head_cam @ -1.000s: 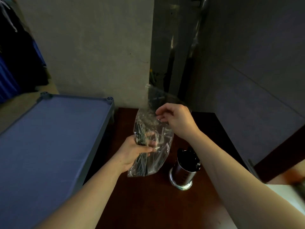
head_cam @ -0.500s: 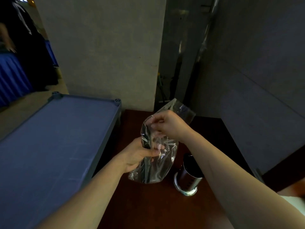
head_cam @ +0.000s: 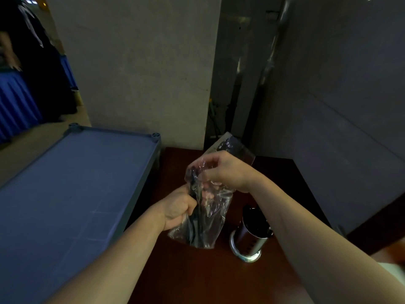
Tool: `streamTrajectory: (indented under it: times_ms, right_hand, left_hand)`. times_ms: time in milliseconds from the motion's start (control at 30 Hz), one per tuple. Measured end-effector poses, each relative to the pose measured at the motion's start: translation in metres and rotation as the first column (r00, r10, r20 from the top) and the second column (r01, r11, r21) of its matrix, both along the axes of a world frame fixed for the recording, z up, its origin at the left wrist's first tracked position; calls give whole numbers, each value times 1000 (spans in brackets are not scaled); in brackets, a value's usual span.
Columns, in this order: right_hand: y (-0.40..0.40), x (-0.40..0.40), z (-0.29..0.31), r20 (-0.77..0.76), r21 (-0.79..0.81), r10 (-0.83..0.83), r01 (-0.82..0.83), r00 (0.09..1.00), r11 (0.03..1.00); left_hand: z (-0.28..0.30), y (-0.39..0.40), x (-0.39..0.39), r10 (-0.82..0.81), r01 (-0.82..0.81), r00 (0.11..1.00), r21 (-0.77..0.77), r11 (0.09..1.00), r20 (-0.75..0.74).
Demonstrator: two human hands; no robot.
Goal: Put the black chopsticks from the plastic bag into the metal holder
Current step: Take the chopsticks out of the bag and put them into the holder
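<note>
Black chopsticks [head_cam: 195, 212] bagged at centre | plastic bag [head_cam: 210, 218] gripped by left hand [head_cam: 178, 208], mouth pinched by right hand [head_cam: 228, 170] | step: extraction | next: chopsticks to be drawn out towards metal holder [head_cam: 252, 236], lower right

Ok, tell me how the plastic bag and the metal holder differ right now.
The plastic bag is clear, soft and crumpled; the metal holder is shiny, rigid and cylindrical. The bag is held up off the table, the left hand gripping its lower part and the right hand pinching its top; the holder stands upright on the brown table, untouched. Both contain dark items: the black chopsticks show through the bag.
</note>
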State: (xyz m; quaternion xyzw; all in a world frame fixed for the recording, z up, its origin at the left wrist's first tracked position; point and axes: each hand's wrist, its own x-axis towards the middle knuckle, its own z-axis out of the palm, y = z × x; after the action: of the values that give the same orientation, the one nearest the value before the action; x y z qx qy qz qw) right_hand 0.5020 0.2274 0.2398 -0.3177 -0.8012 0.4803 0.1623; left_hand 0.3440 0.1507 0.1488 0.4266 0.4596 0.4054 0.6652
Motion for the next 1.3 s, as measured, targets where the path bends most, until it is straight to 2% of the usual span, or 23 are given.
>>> streamTrajectory:
  times_ms: [133,233,567,667,833,1000,1200,1300]
  right_hand:
    - [0,-4,-6,59,42,28,-30,998,999]
    - [-1,-8,-10,30,65,18,-20,999,998]
    - [5,11,1,-43,72,-171,173,984,982]
    - [7,19,4,-85,52,-192,197,978,979]
    - [4,25,-4,-152,77,-297,310,943,948]
    - [-3,29,-16,-80,-67,-343,338,936,939]
    - [-3,41,-23,-273,-235,-400,343,875,910]
    - [-2,51,-21,-262,-218,-482,435,836,874]
  left_hand:
    - [3,-2,4,-25,26,998,6,1000,-50]
    - [7,0,6,-52,52,993,1,999,-109]
    - [5,0,2,-71,78,977,30,996,-201]
    - [4,0,4,-123,132,969,25,991,-216]
    - [4,5,18,-104,126,953,59,990,-285]
    - [10,7,32,-145,181,950,112,977,-276]
    - [9,11,40,-146,192,952,154,969,-269]
    - [6,13,42,-140,194,943,157,968,-302]
